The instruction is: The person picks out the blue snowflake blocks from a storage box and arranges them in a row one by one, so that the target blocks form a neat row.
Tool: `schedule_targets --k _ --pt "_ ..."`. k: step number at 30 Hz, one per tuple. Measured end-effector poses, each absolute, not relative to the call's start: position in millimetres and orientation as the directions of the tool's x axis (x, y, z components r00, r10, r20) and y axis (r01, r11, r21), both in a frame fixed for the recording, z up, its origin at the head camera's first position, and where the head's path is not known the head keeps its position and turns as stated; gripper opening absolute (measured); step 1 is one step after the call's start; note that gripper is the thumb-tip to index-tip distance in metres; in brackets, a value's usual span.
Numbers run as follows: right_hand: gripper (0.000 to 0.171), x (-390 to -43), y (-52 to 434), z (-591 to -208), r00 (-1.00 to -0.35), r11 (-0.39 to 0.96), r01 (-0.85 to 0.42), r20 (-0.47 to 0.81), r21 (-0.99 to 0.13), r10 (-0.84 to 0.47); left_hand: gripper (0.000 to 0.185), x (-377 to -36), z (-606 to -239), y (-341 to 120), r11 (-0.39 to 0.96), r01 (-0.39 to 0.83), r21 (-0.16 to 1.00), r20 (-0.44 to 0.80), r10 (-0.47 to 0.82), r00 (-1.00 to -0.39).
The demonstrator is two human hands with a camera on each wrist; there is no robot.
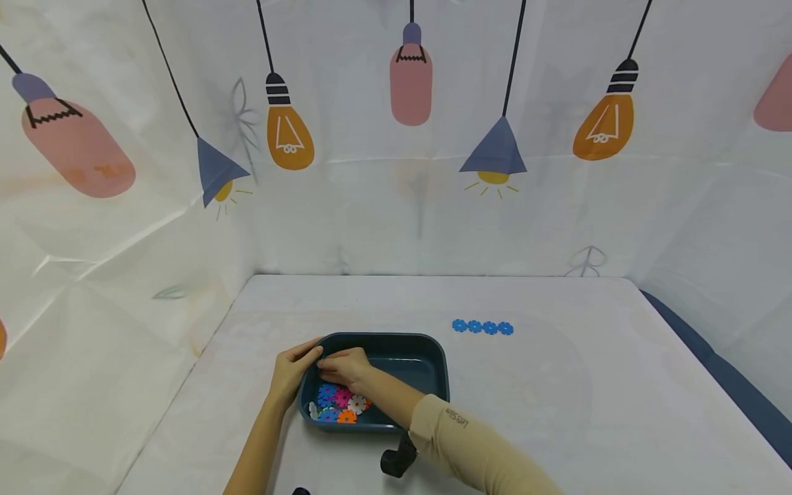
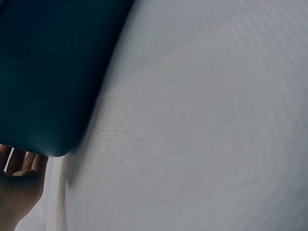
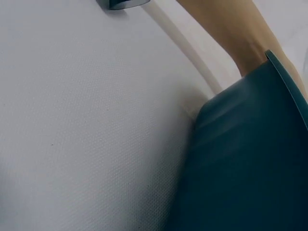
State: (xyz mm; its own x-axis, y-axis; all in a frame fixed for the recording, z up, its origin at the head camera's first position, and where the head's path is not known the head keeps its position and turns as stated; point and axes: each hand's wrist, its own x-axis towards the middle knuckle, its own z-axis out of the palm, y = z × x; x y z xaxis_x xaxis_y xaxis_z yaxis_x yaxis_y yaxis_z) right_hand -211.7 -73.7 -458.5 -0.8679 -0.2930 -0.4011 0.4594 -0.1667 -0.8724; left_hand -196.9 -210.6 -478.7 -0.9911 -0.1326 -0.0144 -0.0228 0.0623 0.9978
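A dark teal tray (image 1: 408, 371) stands on the white table. Its left end holds several flower-shaped plastic pieces (image 1: 343, 399) in blue, pink, white and orange. At the tray's upper left corner my left hand (image 1: 289, 375) grips the rim; the left wrist view shows its fingers (image 2: 39, 164) against the tray's outside. My right hand (image 1: 348, 366) reaches inside, fingers bent near the left wall, just above the pieces. Whether it pinches a piece is hidden. The right wrist view shows only the tray's outer wall (image 3: 240, 159) and my left forearm (image 3: 236, 29).
Beyond the tray, to the right, a row of several blue flower pieces (image 1: 482, 326) lies on the table (image 1: 557, 399). A black device (image 1: 398, 462) hangs under my right wrist at the tray's near side. White sheeting with printed lamps (image 1: 383, 206) encloses the table's back and sides.
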Motion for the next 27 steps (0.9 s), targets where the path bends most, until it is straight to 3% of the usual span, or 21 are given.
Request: schedule_targets --k 12,27 --pt "0.022 -218.4 -39.7 -448.5 -0.883 -0.136 0.396 -0.337 -0.908 -0.326 0.041 -197.8 -481.2 -211.2 0.072 -0.022 0.997 -0.01 -0.158 -0.987" --pt "0.028 -231.2 48.6 -419.6 -0.899 -0.053 0.187 -0.149 -0.981 -0.412 0.037 -198.0 -477.0 -210.8 0.051 -0.049 0.998 -0.041 -0.151 -0.988"
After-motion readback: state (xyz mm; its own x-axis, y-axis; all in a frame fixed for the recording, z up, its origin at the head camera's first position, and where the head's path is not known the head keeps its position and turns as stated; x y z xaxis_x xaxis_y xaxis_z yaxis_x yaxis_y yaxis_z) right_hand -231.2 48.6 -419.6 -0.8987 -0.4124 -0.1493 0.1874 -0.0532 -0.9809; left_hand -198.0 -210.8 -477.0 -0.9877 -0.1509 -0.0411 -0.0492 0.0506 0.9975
